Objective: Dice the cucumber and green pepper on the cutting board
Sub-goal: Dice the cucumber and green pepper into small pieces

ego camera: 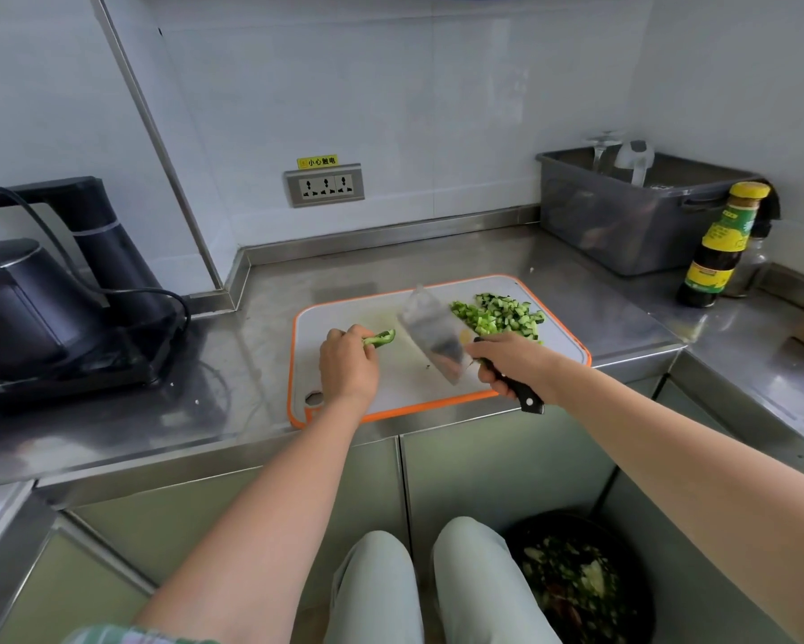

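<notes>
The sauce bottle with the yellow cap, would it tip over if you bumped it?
Probably: the sauce bottle is tall and narrow, standing upright on the smooth steel counter. It looks dark-filled, so likely heavy, and maybe breakable if glass.

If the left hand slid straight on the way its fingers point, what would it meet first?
Its green pepper strip would likely hit the broad steel cleaver blade in the right hand; blade height unclear.

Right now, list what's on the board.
A pile of diced greens at its far right; a pepper piece held by the left hand; the right hand holds the knife over it. Whatever lies beneath blade and hands is hidden.
</notes>
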`<state>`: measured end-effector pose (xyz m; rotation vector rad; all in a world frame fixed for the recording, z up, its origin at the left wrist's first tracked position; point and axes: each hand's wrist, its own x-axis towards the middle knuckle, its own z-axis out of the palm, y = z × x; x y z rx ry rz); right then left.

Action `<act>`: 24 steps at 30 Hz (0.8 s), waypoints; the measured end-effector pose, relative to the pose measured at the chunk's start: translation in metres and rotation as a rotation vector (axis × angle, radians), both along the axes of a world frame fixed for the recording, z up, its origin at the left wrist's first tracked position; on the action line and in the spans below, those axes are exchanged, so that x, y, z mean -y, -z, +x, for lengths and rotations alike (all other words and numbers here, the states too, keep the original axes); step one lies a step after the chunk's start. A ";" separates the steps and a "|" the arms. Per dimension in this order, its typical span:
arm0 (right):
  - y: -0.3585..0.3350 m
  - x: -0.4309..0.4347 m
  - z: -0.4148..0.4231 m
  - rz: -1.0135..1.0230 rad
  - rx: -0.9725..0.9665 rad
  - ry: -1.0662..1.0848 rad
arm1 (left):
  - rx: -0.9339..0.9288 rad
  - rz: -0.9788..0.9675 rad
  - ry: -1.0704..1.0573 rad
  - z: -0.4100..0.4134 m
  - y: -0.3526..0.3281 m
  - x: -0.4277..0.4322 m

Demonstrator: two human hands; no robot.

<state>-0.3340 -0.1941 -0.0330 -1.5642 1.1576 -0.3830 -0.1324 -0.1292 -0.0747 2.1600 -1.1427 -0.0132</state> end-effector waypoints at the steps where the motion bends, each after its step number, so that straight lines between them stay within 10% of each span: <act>1: 0.002 0.000 0.001 0.008 -0.018 -0.011 | 0.003 -0.004 0.014 -0.001 0.000 0.001; 18: -0.003 0.008 0.013 -0.017 0.043 0.092 | 0.116 0.057 -0.074 0.019 0.008 0.008; 24: -0.004 0.010 0.047 -0.733 -0.344 0.006 | 0.118 0.051 -0.087 0.024 -0.004 0.019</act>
